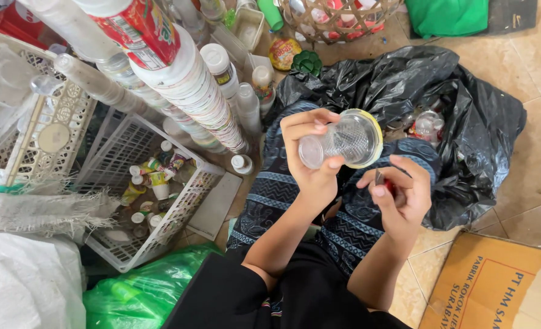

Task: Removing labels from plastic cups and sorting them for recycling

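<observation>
Right hand [401, 192] is pinching a small red-handled blade; left hand [313, 152] is gripping a clear plastic cup [343, 141] over the lap. Likely trimming its yellow rim [377, 135]; blade needs meeting the rim.

One clear cup [343, 141], two white baskets [152, 189], one black bag [465, 122], one cardboard box [496, 286]

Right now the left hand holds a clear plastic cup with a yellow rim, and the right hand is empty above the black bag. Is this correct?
Not quite. The left hand does hold the clear plastic cup with a yellow rim, but the right hand is not empty: the head view shows it pinching a small red-handled tool, above the black bag.
</observation>
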